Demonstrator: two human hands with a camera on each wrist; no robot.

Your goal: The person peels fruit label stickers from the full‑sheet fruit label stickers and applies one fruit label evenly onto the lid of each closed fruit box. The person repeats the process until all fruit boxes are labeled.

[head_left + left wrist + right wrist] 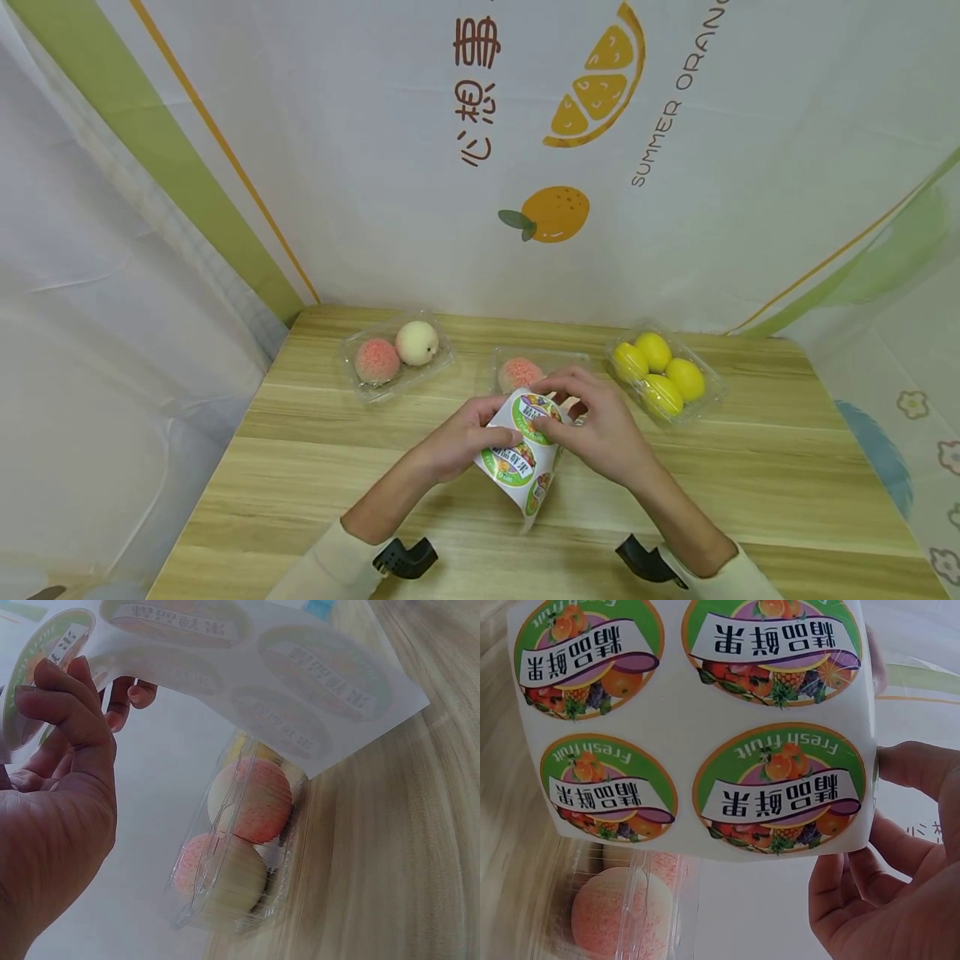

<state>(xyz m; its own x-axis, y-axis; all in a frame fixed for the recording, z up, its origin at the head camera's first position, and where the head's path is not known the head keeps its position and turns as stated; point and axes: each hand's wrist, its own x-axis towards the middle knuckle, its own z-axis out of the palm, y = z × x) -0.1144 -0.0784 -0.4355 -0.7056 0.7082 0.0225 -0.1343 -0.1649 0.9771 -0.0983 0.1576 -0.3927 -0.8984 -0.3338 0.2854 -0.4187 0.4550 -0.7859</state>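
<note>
A sheet of round fruit stickers (508,468), white with green, orange and purple labels, is held between both hands above the front of the table. My left hand (455,442) grips its left side, the thumb lying across the printed face. At the upper right edge, my right hand (603,429) pinches the sheet between thumb and fingers. The sheet's free end (341,742) curls downward in the left wrist view. In the right wrist view several labels (780,787) appear upside down. Just behind the hands sits a clear plastic box (558,360) with a pinkish peach (519,374), partly hidden by the right hand.
At the back left of the wooden table (300,467), another clear box (442,367) holds a pink peach (377,361) and a pale peach (417,342). On the right stands a clear box (712,392) of several yellow lemons (686,380). A printed curtain (390,167) hangs behind.
</note>
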